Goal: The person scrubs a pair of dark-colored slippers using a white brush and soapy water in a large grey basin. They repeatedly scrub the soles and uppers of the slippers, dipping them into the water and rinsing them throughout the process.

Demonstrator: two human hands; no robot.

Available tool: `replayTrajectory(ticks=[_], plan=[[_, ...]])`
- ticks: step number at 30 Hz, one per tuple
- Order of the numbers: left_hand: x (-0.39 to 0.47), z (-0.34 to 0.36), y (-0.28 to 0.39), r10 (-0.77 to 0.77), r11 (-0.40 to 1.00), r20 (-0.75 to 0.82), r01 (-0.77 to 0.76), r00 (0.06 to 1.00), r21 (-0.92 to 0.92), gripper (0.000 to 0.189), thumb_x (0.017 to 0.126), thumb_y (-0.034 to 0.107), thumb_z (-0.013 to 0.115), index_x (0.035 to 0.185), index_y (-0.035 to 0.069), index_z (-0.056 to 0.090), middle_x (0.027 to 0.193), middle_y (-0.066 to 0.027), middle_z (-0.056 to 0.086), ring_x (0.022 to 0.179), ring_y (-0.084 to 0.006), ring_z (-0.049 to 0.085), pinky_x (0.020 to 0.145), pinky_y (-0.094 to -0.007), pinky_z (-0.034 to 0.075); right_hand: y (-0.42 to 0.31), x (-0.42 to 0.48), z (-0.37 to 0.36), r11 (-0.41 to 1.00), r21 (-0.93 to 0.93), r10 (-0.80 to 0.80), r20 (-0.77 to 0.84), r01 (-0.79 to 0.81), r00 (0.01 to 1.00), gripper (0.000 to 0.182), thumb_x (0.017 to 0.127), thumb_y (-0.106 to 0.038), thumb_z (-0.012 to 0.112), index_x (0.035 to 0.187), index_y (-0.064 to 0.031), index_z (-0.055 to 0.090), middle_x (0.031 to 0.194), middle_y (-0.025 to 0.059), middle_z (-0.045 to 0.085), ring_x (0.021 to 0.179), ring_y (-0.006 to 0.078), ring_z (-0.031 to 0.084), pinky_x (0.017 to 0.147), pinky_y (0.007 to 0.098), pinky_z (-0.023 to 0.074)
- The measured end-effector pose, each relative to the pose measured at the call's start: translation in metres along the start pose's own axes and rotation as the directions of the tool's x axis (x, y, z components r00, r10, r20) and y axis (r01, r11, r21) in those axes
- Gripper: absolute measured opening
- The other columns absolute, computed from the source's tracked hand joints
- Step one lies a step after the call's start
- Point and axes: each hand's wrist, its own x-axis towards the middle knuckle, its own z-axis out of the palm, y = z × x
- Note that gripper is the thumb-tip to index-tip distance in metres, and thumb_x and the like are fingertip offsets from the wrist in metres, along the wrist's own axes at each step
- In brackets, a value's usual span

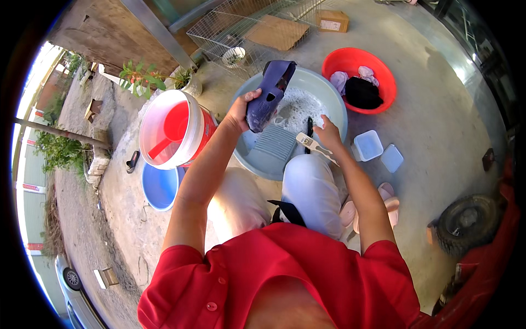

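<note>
My left hand grips a dark purple shoe, with cut-out openings and suds near its lower end, above a grey-blue plastic basin. Foamy water fills part of the basin, and a ribbed washboard slopes at its near side. My right hand is over the basin's right side, fingers apart. Beside its thumb is a slim black object, perhaps a brush handle. A cream-coloured flat handle bearing a printed mark lies just below, partly hidden by my forearm.
A red basin holds black and pale cloth. A white bucket containing a red dipper stands left, by a blue basin. A clear container, its lid, pink slippers and a tyre are right. A wire cage stands beyond.
</note>
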Motion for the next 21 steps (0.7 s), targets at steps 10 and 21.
replayTrajectory(ticks=[10,21], plan=[[0.0,0.014,-0.017,-0.171,0.974,0.084,0.155,0.982,0.164,0.07,0.084,0.057,0.06,0.128,0.003,0.052,0.11,-0.0203,0.064,0.09,-0.0351,0.068,0.058,-0.0412,0.056,-0.125,0.037,-0.077,0.773,-0.156,-0.633,-0.254,0.614,0.732,0.059,0.081,-0.017,0.067,0.137,-0.0105,0.048,0.119,0.0168,0.059,0.099,0.0326,0.063,0.09,0.0414,0.0482],[0.004,0.004,-0.01,0.114,0.966,-0.249,-0.166,0.962,-0.2,0.08,0.082,0.08,0.039,0.13,0.015,0.047,0.127,-0.0091,0.054,0.103,-0.0316,0.055,0.074,-0.0399,0.042,-0.118,0.03,-0.042,0.944,-0.041,-0.328,-0.04,0.326,0.944,0.028,0.094,-0.026,0.053,0.085,-0.0012,0.062,0.074,0.0243,0.063,0.074,0.043,0.063,0.07,0.0505,0.0487]])
